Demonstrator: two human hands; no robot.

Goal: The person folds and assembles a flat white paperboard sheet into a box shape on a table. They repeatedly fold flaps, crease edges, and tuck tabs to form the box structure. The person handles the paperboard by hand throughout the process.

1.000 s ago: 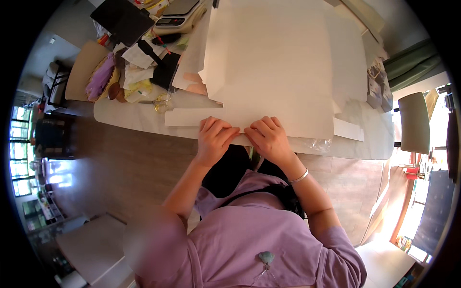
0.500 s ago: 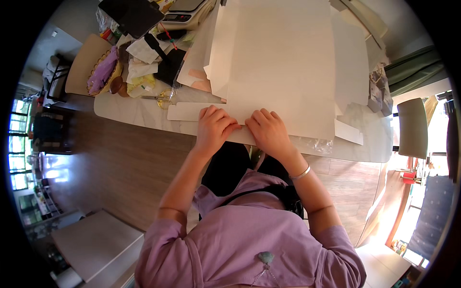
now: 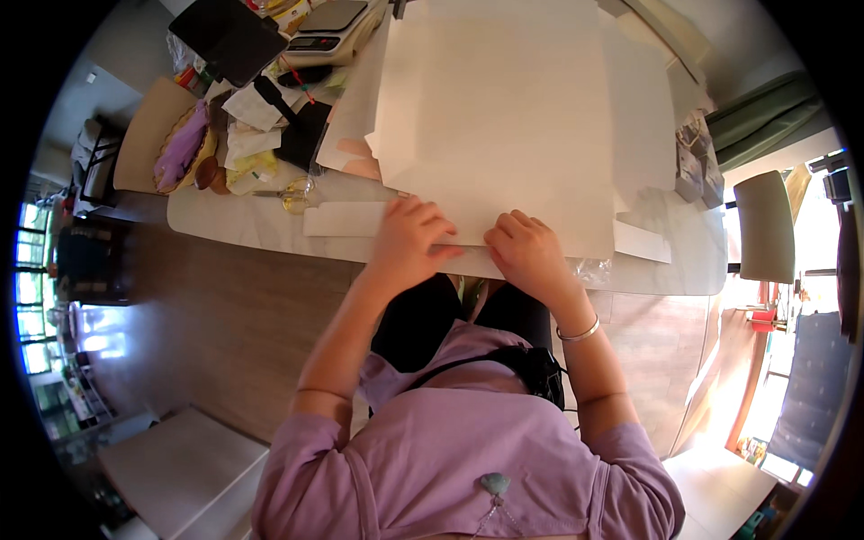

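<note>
A large white cardboard sheet (image 3: 504, 117) with cut flaps lies on the table, its near edge close to the table's front. My right hand (image 3: 526, 247) has its fingers curled over that near edge, pinching it. To its left, my left hand (image 3: 414, 238) is at the same edge, slightly blurred, fingers bent on top and thumb low, with the edge between them. A narrow white flap (image 3: 342, 220) sticks out leftward past my left hand. Another flap (image 3: 642, 242) shows at the right. The edge under my fingers is partly hidden.
Gold-handled scissors (image 3: 295, 195) lie left of the sheet. Farther back are a black stand (image 3: 304, 135), a kitchen scale (image 3: 319, 43), papers (image 3: 255, 142) and a basket with purple cloth (image 3: 183, 148). Grey boxes (image 3: 697, 162) stand at the right. Clear plastic (image 3: 591, 270) lies at the front edge.
My hands have moved apart along the near edge, the right one shifting right and slightly down. The whole view has shifted a little, and the sheet appears slightly farther left.
</note>
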